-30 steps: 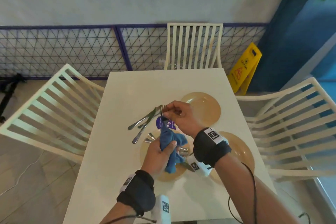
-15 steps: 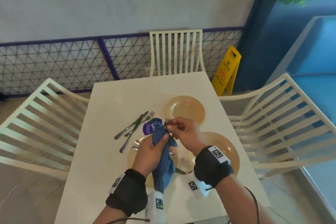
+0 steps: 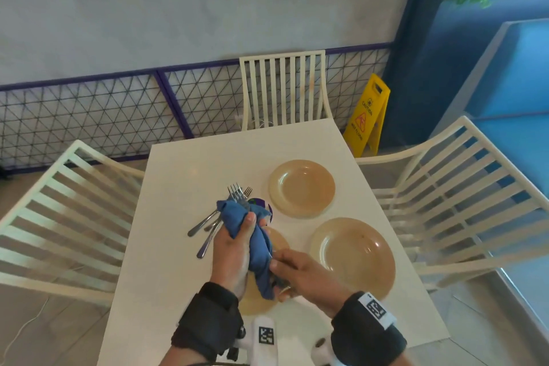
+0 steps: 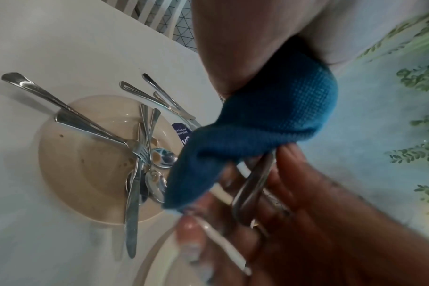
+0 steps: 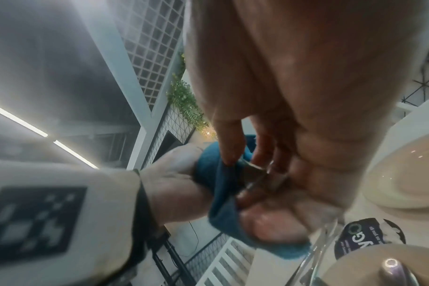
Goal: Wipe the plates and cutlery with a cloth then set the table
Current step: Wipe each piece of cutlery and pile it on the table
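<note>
My left hand grips a blue cloth wrapped around a fork, whose tines stick out beyond the cloth. My right hand pinches the fork's handle just below the cloth. Under both hands sits a tan plate with a pile of knives, forks and spoons on it. Two more tan plates lie bare, one at the far right and one nearer. Loose cutlery lies on the white table to the left.
A round purple sticker lies on the table behind the cloth. White slatted chairs stand at the left, far side and right. A yellow caution sign stands on the floor beyond the table's far right corner.
My right hand left the fork's tines and now holds the handle end near me. The cloth in my left hand has slid up toward the tines.
</note>
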A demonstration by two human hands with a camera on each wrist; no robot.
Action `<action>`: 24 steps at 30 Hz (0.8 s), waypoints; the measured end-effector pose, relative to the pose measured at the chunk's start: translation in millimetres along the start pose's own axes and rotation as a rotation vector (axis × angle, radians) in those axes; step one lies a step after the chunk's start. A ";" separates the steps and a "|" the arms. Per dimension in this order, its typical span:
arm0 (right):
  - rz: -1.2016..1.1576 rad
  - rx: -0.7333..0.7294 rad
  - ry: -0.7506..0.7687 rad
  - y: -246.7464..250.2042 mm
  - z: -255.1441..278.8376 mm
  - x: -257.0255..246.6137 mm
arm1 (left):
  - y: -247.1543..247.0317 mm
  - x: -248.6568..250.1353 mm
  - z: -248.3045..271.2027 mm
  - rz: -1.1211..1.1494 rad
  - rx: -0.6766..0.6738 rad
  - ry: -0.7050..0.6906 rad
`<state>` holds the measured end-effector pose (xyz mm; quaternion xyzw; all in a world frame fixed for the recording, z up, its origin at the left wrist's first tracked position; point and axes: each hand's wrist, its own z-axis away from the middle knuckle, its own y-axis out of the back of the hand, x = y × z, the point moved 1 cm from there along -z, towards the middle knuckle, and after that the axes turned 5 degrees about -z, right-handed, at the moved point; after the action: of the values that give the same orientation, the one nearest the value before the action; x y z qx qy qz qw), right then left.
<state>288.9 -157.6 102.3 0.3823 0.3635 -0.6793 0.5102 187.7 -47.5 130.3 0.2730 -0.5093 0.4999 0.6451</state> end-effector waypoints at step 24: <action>-0.017 0.086 -0.126 -18.7 33.1 -35.9 | 10.0 18.1 -27.7 -0.082 0.036 0.035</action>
<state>272.6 -168.0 150.9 0.3574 0.3043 -0.7212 0.5094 188.8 -13.5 136.3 0.2965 -0.4771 0.4869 0.6689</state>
